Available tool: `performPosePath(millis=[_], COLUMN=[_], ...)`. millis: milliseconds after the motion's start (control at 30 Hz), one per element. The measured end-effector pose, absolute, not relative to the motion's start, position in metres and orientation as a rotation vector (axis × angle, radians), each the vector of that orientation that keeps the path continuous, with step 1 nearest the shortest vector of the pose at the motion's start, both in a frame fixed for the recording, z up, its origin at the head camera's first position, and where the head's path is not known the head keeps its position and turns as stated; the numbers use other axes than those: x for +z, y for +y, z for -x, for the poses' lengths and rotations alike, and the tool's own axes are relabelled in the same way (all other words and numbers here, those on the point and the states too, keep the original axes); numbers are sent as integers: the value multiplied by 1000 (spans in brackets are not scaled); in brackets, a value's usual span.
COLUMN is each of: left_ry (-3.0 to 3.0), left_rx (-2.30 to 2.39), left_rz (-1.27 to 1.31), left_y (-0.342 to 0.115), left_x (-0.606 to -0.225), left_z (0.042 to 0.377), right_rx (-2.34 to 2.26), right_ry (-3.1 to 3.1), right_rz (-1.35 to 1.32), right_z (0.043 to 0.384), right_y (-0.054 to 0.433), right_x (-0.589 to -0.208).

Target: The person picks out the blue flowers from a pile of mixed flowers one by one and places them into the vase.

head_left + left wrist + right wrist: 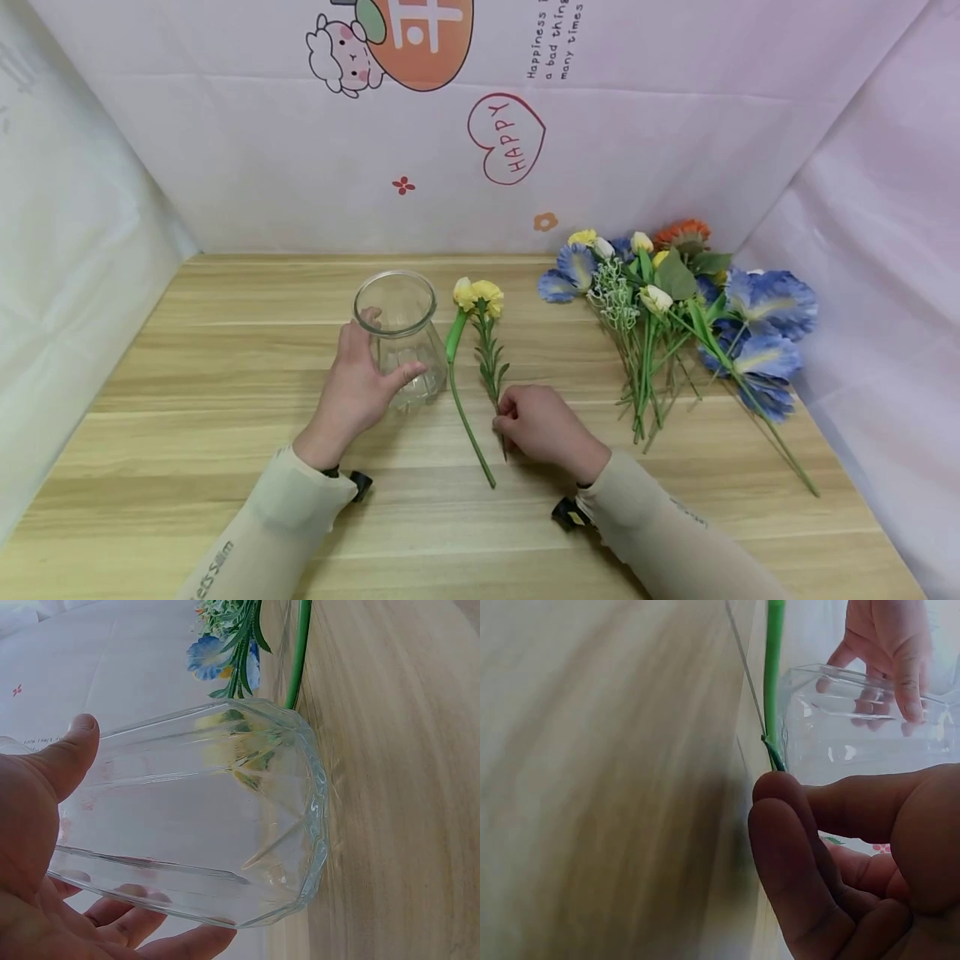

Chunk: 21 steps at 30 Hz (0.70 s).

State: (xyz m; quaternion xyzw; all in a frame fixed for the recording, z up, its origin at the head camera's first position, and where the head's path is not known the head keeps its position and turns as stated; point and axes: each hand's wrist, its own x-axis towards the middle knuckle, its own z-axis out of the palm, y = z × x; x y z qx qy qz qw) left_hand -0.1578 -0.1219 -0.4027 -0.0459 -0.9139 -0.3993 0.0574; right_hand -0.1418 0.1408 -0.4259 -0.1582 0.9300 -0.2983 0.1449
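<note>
My left hand (356,379) holds a clear glass vase (418,352) that stands upright on the table, its thumb on the near side and fingers around the far side. In the left wrist view the vase (180,810) looks faceted, with nothing inside; yellow petals show through the glass. Close to its right lie a pale yellow tulip (462,293) with a smooth green stem and a yellow carnation (487,300) with narrow leaves. The lower end of the carnation's stem is pinched between thumb and fingers of my right hand (547,425), low over the wood.
A pile of artificial flowers (637,333), with blue irises (768,304), white tulips and an orange bloom (684,232), lies at the right on the wooden table (225,383). White printed cloth (300,167) walls the back and both sides.
</note>
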Motion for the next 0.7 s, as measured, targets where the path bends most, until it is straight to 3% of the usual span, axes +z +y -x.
performPosePath(millis=[700], left_ry=[-2771], left_rx=[-1227], left_rz=[131], left_y=[-125], left_x=[-402], left_z=[158], right_rx=[-724], right_ry=[2722], right_rz=[417], right_z=[142], right_y=[149], right_x=[-418])
